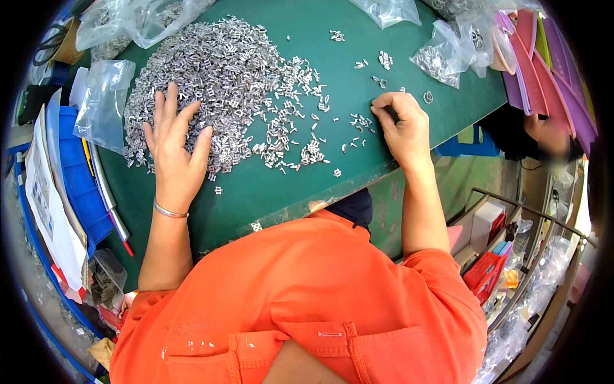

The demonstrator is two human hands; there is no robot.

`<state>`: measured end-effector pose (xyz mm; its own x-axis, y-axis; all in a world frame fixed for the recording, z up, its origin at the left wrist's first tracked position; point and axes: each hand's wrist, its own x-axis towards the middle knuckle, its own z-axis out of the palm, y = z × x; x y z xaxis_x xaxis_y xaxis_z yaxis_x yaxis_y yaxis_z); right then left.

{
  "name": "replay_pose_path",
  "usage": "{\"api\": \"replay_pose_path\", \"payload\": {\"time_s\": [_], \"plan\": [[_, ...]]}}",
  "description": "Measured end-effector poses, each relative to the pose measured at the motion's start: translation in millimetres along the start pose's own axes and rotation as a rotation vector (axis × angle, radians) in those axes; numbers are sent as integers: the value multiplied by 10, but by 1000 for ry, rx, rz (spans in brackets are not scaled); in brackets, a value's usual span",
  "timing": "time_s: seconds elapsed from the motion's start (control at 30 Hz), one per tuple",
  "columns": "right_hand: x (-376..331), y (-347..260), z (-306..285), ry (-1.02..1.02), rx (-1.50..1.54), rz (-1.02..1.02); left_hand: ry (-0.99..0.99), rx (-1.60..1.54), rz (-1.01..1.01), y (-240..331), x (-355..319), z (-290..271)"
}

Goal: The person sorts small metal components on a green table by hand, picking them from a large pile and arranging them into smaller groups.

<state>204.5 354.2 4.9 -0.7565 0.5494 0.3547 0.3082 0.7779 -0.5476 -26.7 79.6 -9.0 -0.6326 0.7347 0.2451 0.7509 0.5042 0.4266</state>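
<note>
— Left hand loose, fingers spread over the pile.
— And the right hand?
— Right of the pile, pinched; I can't tell if it holds anything.
— Which way do the pieces point?
— Long axes every way, heaped or scattered right of the pile.
— Beyond?
— Clear bag, at the pile's far left.

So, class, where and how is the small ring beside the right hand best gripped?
Probably by its outer rim, pinched from above and the right: the ring seems to lie flat on the table, apart from other parts, while the right hand crowds its lower left.
</note>
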Motion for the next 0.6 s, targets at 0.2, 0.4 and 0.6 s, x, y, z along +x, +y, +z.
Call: {"api": "replay_pose_path", "payload": {"time_s": [0.2, 0.4, 0.6], "plan": [[-5, -12, -79, 76, 21, 98, 10, -1, 1, 2, 5, -9], [-102, 49, -105, 54, 6, 68, 17, 3, 11, -16, 7, 7], [-147, -108, -54, -37, 63, -7, 34, -15, 17, -12, 13, 18]]}}
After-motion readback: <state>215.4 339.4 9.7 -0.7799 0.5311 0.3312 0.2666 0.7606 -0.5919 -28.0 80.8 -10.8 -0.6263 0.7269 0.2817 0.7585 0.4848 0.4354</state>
